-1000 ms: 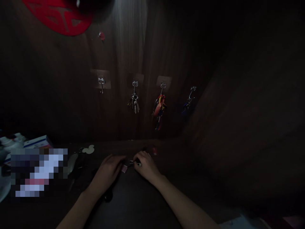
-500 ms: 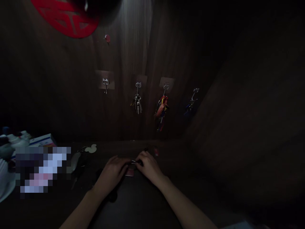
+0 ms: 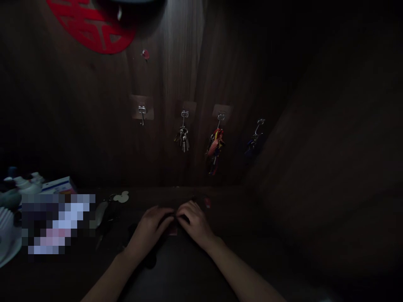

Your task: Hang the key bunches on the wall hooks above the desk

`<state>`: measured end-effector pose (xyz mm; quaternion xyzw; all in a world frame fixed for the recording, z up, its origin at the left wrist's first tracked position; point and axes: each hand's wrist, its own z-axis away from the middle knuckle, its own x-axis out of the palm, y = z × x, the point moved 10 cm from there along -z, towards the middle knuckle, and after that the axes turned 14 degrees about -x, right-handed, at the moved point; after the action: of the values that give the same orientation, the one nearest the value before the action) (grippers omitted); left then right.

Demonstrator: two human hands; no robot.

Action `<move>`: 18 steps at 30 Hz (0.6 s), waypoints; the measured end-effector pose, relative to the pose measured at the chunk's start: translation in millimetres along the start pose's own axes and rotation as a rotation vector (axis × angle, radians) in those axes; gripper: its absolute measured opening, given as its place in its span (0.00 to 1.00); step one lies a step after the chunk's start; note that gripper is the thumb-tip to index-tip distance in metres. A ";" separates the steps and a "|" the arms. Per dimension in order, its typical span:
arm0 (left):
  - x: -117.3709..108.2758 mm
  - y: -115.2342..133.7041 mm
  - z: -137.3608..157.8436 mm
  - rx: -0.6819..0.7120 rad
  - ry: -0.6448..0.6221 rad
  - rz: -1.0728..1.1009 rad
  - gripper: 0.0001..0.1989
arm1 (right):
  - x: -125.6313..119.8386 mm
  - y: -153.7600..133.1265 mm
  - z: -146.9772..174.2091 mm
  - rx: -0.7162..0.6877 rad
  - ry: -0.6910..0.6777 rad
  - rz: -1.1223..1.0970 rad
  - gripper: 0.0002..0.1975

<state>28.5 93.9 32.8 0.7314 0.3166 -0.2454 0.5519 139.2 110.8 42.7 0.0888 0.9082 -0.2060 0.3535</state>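
My left hand [image 3: 154, 222] and my right hand [image 3: 193, 220] meet low over the dark tabletop. Thumbs and fingers of both are pinched, their tips nearly touching. Between them is a small metal piece that is almost wholly hidden now and too dark to name; it may be a ring. A flat pinkish piece [image 3: 172, 231] lies on the table just below the fingertips, partly behind my left hand. Just beyond my right hand rests a small red item [image 3: 207, 202]. A round dark object [image 3: 150, 261] shows under my left wrist.
On the wooden wall are several metal hooks: a bare one [image 3: 142, 115], then ones holding a key bunch [image 3: 184, 138], a colourful bundle [image 3: 215, 144] and a dark blue bunch [image 3: 252, 143]. A pale Mickey-shaped tag [image 3: 121, 197], white bottles [image 3: 25, 184] and a box [image 3: 58, 184] stand left.
My fingertips have come closer together, covering the silvery metal piece that showed between them. The view has shifted slightly, so the wall and hooks sit a little lower and further right.
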 end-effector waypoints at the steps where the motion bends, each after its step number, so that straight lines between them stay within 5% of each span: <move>1: -1.9 -1.9 -0.3 -0.024 0.012 0.040 0.10 | -2.6 -3.0 -0.8 -0.015 0.023 -0.012 0.05; 9: -10.9 2.3 1.6 -0.082 0.033 0.265 0.08 | -9.1 8.1 5.0 0.142 0.170 -0.185 0.08; 18: -19.6 2.0 3.1 -0.062 0.120 0.214 0.11 | -14.7 26.9 10.4 0.289 0.238 -0.248 0.03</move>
<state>16.7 86.7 47.2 0.7571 0.2765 -0.1310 0.5773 164.6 130.2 37.4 0.0497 0.9085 -0.3638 0.1995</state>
